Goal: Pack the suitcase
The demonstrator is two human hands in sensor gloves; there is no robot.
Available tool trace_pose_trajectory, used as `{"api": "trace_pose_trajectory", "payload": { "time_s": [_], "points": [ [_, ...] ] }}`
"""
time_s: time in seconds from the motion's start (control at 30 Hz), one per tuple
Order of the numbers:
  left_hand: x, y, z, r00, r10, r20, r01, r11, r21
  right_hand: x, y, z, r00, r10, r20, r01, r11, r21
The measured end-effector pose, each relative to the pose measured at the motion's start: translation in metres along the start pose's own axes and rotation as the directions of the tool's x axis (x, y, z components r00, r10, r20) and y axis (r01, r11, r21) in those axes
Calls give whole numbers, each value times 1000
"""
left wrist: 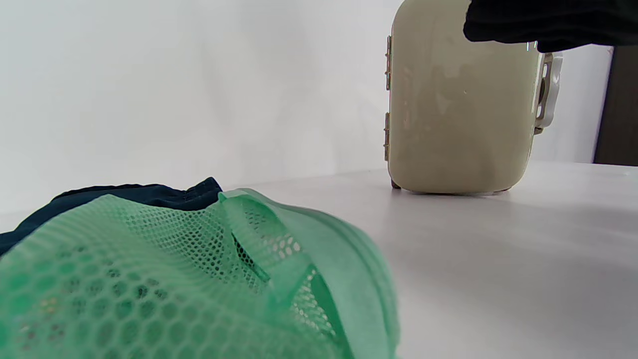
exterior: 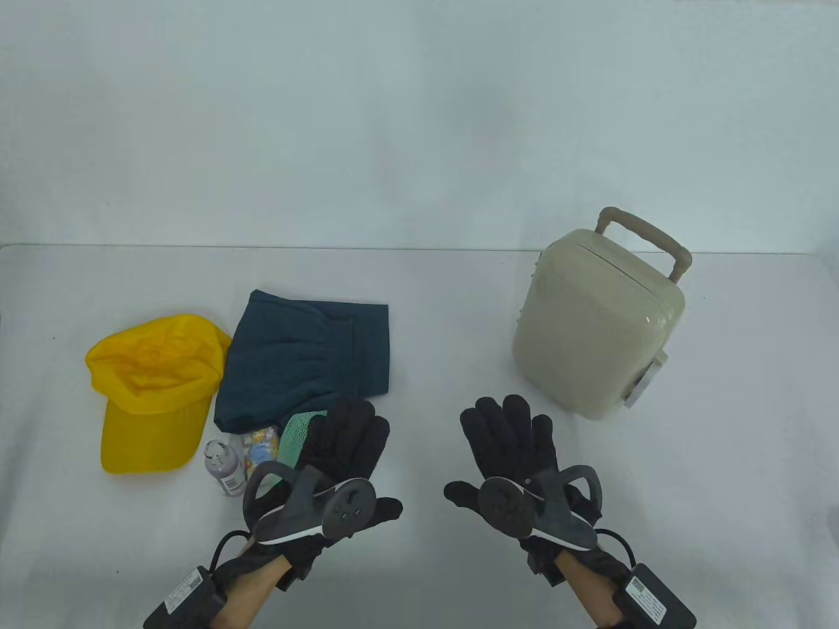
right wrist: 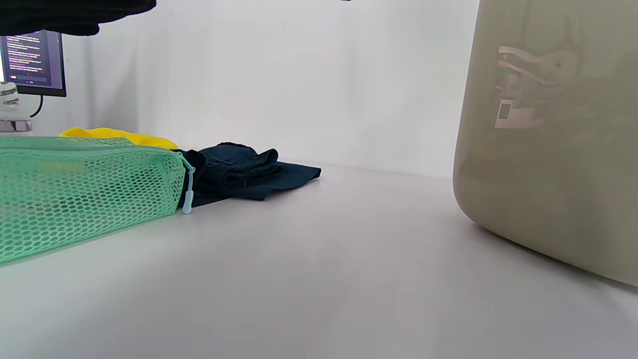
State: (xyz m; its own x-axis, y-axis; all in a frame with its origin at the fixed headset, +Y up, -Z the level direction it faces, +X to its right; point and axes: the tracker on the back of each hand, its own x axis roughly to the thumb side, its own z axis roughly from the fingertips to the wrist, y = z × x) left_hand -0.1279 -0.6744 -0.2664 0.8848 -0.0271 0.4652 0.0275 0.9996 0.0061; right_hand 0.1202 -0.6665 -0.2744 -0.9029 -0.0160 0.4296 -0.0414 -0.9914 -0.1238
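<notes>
A closed beige suitcase (exterior: pixel 600 321) stands upright at the right of the table; it also shows in the left wrist view (left wrist: pixel 458 109) and the right wrist view (right wrist: pixel 553 144). A yellow cap (exterior: pixel 154 393), a folded navy garment (exterior: pixel 308 357), a green mesh pouch (exterior: pixel 296 436), a small patterned item (exterior: pixel 261 449) and a small bottle (exterior: pixel 221 466) lie at the left. My left hand (exterior: pixel 351 436) is open and flat, covering the pouch's right end; I cannot tell if it touches. My right hand (exterior: pixel 508 432) is open and empty, in front and to the left of the suitcase.
The white table (exterior: pixel 446 327) meets a plain white wall behind. In the right wrist view a monitor (right wrist: pixel 32 62) stands far off beyond the cap (right wrist: pixel 114 134). The pouch (left wrist: pixel 174 279) fills the left wrist view's lower left.
</notes>
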Motion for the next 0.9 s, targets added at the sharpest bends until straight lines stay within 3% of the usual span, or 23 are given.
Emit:
{"api": "trace_pose_trajectory", "payload": {
  "time_s": [0.6,0.73,0.9],
  "points": [
    [-3,2,0,1000,22,-1,-22,1000,14,-2,-5,-1,1000,-16,-9,16,1000,3],
    [-5,4,1,999,32,-12,-31,999,24,-8,-27,-4,999,-23,-38,20,998,-63],
    [-8,2,0,999,41,-29,-40,999,13,-39,-84,-26,983,51,-177,-84,979,-184]
  ]
}}
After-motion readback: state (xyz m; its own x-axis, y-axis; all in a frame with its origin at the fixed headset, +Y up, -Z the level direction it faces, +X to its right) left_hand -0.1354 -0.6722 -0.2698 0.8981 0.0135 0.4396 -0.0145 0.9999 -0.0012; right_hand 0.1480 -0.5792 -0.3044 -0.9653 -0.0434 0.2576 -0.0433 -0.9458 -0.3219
